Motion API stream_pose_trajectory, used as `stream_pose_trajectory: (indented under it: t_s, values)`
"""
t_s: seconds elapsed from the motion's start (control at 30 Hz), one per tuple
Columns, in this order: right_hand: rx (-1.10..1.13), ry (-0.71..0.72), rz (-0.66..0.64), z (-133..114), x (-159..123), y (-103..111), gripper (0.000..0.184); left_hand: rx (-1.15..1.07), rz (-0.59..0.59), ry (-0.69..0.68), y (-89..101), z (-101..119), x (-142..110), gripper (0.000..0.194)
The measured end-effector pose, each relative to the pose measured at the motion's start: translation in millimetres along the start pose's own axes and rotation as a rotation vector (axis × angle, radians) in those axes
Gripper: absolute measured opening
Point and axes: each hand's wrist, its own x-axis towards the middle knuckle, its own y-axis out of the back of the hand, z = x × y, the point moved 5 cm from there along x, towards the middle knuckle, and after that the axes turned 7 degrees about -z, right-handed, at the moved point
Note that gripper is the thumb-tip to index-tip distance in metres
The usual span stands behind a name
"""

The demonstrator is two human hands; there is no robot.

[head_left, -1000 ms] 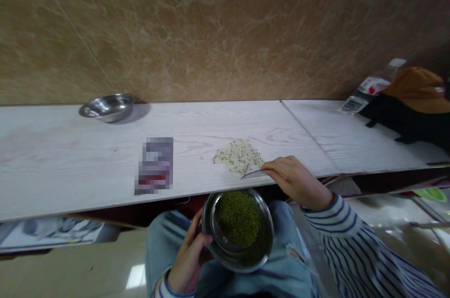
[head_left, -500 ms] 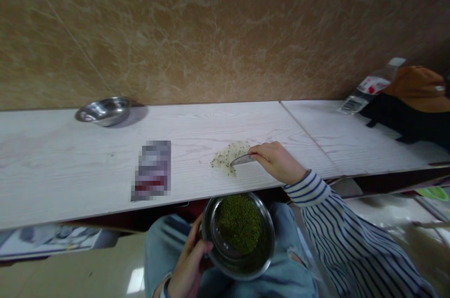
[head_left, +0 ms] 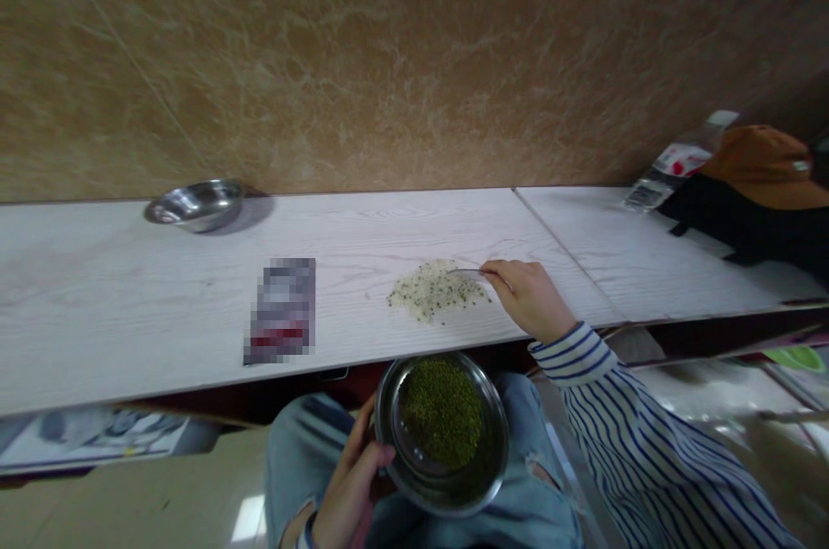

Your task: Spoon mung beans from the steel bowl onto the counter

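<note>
My left hand (head_left: 353,480) grips the left rim of a steel bowl (head_left: 479,489) held over my lap below the counter edge. Green mung beans (head_left: 446,411) lie inside the bowl. In my right hand (head_left: 532,300) is a thin metal spoon (head_left: 464,271), pinched between thumb and fingers and seen nearly edge-on. Its tip is at the upper part of a flat heap of white rice grains (head_left: 431,294) mixed with scattered dark green beans, spread on the white counter.
The white wood-grain counter (head_left: 129,316) runs along a brown marbled wall. A second steel bowl (head_left: 200,208) stands at the back left, and a blurred-out phone-sized object (head_left: 281,307) lies nearer. To the right are a plastic bottle (head_left: 677,165), an orange-brown cap (head_left: 764,160) and dark cloth.
My right hand and the spoon have moved a little to the right. The rice and bean heap has spread wider to the right. My left hand still holds the bowl in place.
</note>
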Motion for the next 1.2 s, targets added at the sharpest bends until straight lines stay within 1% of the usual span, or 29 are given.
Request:
stream_pose_trajectory:
  t_s: [0.13, 0.27, 0.5, 0.7, 0.8, 0.93, 1.07, 1.2]
  values:
    - [-0.024, 0.025, -0.006, -5.7, -7.0, -3.3, 0.02, -0.007, 0.005, -0.012, 0.7, 0.5, 0.3, 0.074]
    - [-0.012, 0.052, 0.014, -13.8, -15.1, -1.0, 0.019, -0.012, 0.002, -0.013, 0.6, -1.8, 2.0, 0.075]
    - [0.033, 0.107, 0.007, -26.9, -25.4, 2.5, 0.02, -0.019, 0.002, -0.009, -3.3, -3.6, 1.2, 0.073]
    - [0.054, 0.145, 0.002, -32.2, -33.5, 4.7, 0.019, -0.022, -0.013, -0.016, -6.5, -1.6, -0.3, 0.071]
    - [0.054, 0.125, 0.015, -28.3, -38.1, 9.1, 0.02, -0.017, -0.008, -0.014, -6.3, -2.3, 0.6, 0.071]
    - [0.022, 0.071, 0.05, -15.6, -45.9, 14.3, 0.021, -0.016, 0.007, -0.016, -5.6, -2.1, 0.9, 0.071]
    - [-0.031, 0.029, 0.076, -3.0, -52.9, 14.8, 0.021, -0.011, -0.006, -0.005, -8.0, -0.2, -0.7, 0.071]
    - [-0.105, -0.016, 0.076, 1.6, -55.3, 14.4, 0.022, -0.016, -0.007, -0.002, -9.7, 0.6, -1.6, 0.07]
